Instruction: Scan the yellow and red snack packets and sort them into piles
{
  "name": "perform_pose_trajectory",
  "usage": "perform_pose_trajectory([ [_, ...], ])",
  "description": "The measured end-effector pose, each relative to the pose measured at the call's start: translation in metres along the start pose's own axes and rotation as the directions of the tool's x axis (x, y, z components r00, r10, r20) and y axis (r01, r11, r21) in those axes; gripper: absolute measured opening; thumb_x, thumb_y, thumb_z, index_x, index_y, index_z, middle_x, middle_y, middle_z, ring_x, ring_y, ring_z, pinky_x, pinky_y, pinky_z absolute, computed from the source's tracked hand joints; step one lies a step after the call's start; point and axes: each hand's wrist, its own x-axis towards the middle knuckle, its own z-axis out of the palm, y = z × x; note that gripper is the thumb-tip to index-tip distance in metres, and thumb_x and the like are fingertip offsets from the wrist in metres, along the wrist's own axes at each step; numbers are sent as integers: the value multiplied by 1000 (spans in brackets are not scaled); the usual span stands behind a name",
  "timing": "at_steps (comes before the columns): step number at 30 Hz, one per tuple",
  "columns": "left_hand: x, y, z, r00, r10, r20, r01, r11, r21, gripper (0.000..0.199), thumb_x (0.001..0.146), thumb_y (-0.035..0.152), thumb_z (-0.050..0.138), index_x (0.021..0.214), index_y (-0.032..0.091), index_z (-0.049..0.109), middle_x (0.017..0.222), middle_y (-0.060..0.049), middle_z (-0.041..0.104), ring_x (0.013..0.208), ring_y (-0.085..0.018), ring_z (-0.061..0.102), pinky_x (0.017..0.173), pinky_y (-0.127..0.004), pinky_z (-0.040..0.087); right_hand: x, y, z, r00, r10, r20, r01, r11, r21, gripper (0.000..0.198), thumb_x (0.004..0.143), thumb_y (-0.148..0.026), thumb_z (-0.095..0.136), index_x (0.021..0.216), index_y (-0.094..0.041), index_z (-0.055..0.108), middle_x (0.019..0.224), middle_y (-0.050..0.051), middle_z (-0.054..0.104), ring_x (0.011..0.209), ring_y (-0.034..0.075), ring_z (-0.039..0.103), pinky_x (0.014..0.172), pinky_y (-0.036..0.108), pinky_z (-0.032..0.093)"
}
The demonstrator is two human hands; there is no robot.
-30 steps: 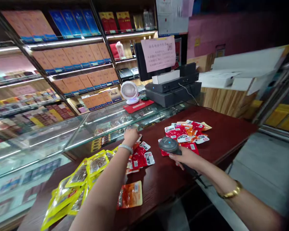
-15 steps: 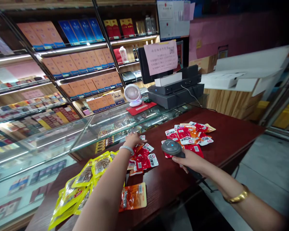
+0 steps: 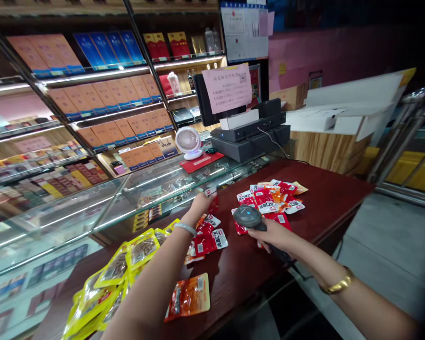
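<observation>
My left hand [image 3: 201,204] is closed on a red-and-white snack packet [image 3: 213,200], lifted above the small middle pile of red snack packets [image 3: 208,240]. In my right hand [image 3: 274,234] is a dark barcode scanner [image 3: 248,217] with a small blue light, its head pointing left. Just beyond the scanner lies a larger heap of red and orange packets [image 3: 269,196]. Under and beside my left forearm spread several yellow-edged clear bags [image 3: 141,250]. A single orange packet [image 3: 189,295] rests flat near the front edge of the table.
The dark red wooden table [image 3: 326,189] adjoins a glass display counter [image 3: 109,208]. On the counter stand a white fan [image 3: 188,141], a red mat [image 3: 201,162] and a monitor with a pink notice [image 3: 228,87]. The scanner's cable [image 3: 299,273] hangs off the table's front edge.
My left hand has raised a red-and-white packet from the middle pile. My right hand still holds the scanner in much the same place. The whole view has shifted slightly.
</observation>
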Motion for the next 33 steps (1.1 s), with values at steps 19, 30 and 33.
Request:
perform_pose_trajectory([
  [19, -10, 48, 50, 939, -2, 345, 288, 555, -780, 30, 84, 44, 68, 89, 16, 60, 72, -4, 67, 58, -13, 62, 52, -23, 48, -15, 10, -28, 997, -57, -53, 61, 996, 59, 43, 81, -61, 65, 80, -20, 53, 44, -9, 49, 39, 10, 44, 43, 22, 37],
  [30, -23, 53, 50, 888, -22, 459, 450, 248, -858, 19, 94, 33, 54, 87, 16, 58, 59, 3, 52, 44, -7, 45, 43, -17, 36, -28, 14, -41, 994, -57, -98, 67, 992, 109, 43, 83, -59, 64, 94, -18, 58, 43, -10, 48, 39, 10, 42, 44, 23, 34],
  [33, -26, 55, 49, 883, -11, 470, 461, 216, -861, 53, 95, 60, 39, 91, 13, 63, 71, -7, 62, 58, -14, 57, 52, -25, 47, -31, 10, -42, 993, -61, -99, 72, 992, 109, 44, 84, -57, 64, 103, -17, 59, 42, -10, 48, 40, 11, 41, 45, 23, 34],
])
